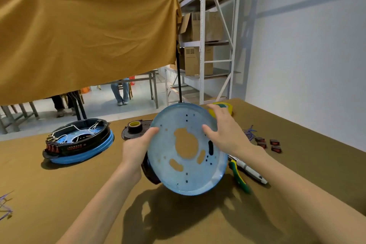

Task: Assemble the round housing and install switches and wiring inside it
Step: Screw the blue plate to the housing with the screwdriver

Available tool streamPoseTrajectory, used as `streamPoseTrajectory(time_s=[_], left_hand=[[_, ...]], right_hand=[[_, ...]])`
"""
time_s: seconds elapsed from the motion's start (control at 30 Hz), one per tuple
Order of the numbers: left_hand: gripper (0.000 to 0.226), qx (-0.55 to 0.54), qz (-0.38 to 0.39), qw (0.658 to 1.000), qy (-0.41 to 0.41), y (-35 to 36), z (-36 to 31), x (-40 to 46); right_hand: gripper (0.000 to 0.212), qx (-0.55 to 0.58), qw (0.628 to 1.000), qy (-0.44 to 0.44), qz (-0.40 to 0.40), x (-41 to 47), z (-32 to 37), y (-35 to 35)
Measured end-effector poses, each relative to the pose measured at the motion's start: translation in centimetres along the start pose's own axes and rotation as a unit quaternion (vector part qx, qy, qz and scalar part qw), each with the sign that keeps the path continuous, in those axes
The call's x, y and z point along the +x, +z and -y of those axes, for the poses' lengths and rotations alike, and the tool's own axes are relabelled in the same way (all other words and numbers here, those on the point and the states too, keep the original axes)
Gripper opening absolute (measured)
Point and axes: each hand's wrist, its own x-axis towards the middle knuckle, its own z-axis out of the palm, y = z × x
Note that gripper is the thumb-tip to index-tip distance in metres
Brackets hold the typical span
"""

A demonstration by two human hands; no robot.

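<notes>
The left hand (136,149) is gripping the left rim of the blue round plate (188,150), thumb lying over its face and fingers curled out of sight behind it. The right hand (223,128) is resting on the upper right rim, fingers spread and bent over the edge, thumb pressing on the face. Both hands are holding the plate tilted, clear of the counter (59,194), above its middle area; the plate is casting a shadow on the surface beneath. A black housing part (149,172) is showing behind the plate's lower left edge, just below the left hand; how it is joined to the plate cannot be told.

Just right of the plate, green-and-yellow pliers (240,178) and a white pen-shaped tool (251,170) are lying side by side on the counter. Further toward the right edge, four red rocker switches (269,144) are sitting in a loose group, with a bundle of purple wires (250,132) just behind them. A yellow tape roll (225,108) is lying near the far edge, partly hidden by the right hand. A dark tape roll (134,126) is sitting on a black lid (126,134) behind the plate. An assembled housing (79,142), black over blue with white wiring inside, is resting toward the far left corner. More purple wires (6,204) are lying at the left edge.
</notes>
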Motion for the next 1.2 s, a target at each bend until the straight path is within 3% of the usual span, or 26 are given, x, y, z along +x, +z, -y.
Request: streamPoseTrajectory(time_s=[0.17, 0.47, 0.67, 0.77, 0.87, 0.97, 1.0, 1.1, 1.2], left_hand=[[0.05, -0.016, 0.055, 0.984, -0.166, -1.3, 2.6, -0.2], [0.075, -0.092, 0.13, 0.939, -0.304, -3.3, 5.9, 0.3], [0.075, -0.098, 0.097, 0.946, -0.294, -2.6, 6.5, 0.6], [0.073, -0.069, 0.126, 0.948, -0.284, -2.8, 6.4, 0.6], [0.071, -0.063, 0.157, 0.943, -0.288, -3.0, 6.5, 0.6], [0.073, -0.055, 0.166, 0.944, -0.281, -2.9, 6.7, 0.6], [0.074, -0.052, 0.165, 0.944, -0.28, -2.9, 6.8, 0.5], [0.071, -0.056, 0.159, 0.946, -0.279, -2.7, 6.8, 0.4], [0.073, -0.051, 0.161, 0.946, -0.277, -2.8, 7.0, 0.3]], right_hand=[[0.03, -0.101, 0.994, 0.038, 0.013, -1.2, -3.0, 1.5], [0.032, -0.081, 0.988, 0.123, 0.048, -2.1, -6.1, 4.5], [0.02, 0.015, 0.983, 0.18, -0.023, -2.9, -7.0, 3.7], [0.028, -0.057, 0.972, 0.209, -0.086, -3.1, -8.4, 1.6], [0.019, -0.214, 0.94, 0.265, -0.001, -3.4, -10.9, -1.3], [0.006, -0.262, 0.901, 0.332, 0.1, -4.3, -12.9, -2.6], [0.004, -0.262, 0.897, 0.339, 0.111, -4.5, -13.2, -2.7], [0.026, -0.264, 0.897, 0.34, 0.096, -4.6, -13.8, -2.3], [0.027, -0.27, 0.901, 0.328, 0.088, -4.6, -13.7, -2.1]])
